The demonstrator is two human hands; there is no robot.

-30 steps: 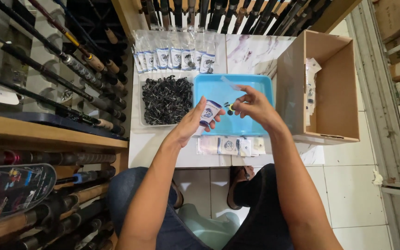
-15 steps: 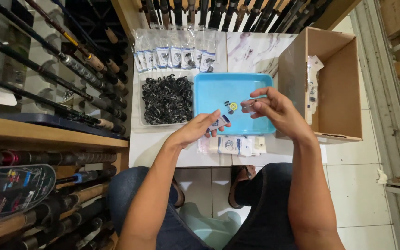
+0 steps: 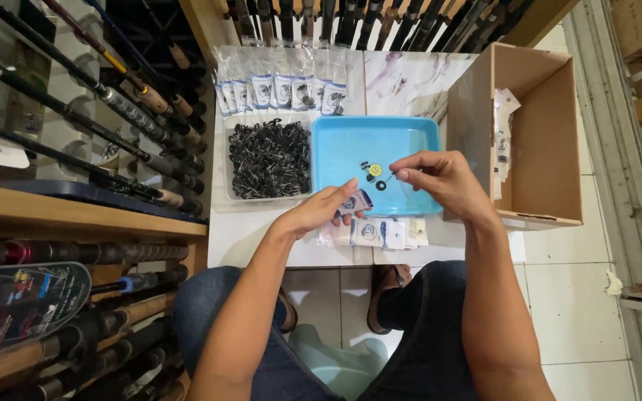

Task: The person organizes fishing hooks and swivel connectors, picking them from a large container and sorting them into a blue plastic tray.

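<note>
Both forearms reach forward from the lap over the near edge of the surface (image 3: 261,245), a white, marble-veined top; the left hand (image 3: 321,210) lies low, fingers curled, thumb pinching a small glossy printed packet (image 3: 356,201) just above the near rim of the blue tray (image 3: 336,152); the right hand (image 3: 440,178) is raised over the tray's right half, wrist bent, fingertips pinched narrow on a thin piece whose small black ring (image 3: 381,186) hangs below them; beside it, on the tray's smooth plastic floor, rest a yellow-centred ring (image 3: 373,170) and a darker bit too small to tell. Along the near edge lies a row of flat clear sachets (image 3: 380,234); left of the tray stands a clear tub (image 3: 230,194) heaped with tangled black metal parts; at the right edge sits an open cardboard box (image 3: 544,134), matte brown, on its side; at the far edge clear bags (image 3: 276,89) fan out; glossy fishing rods (image 3: 113,104) lean at far left.
</note>
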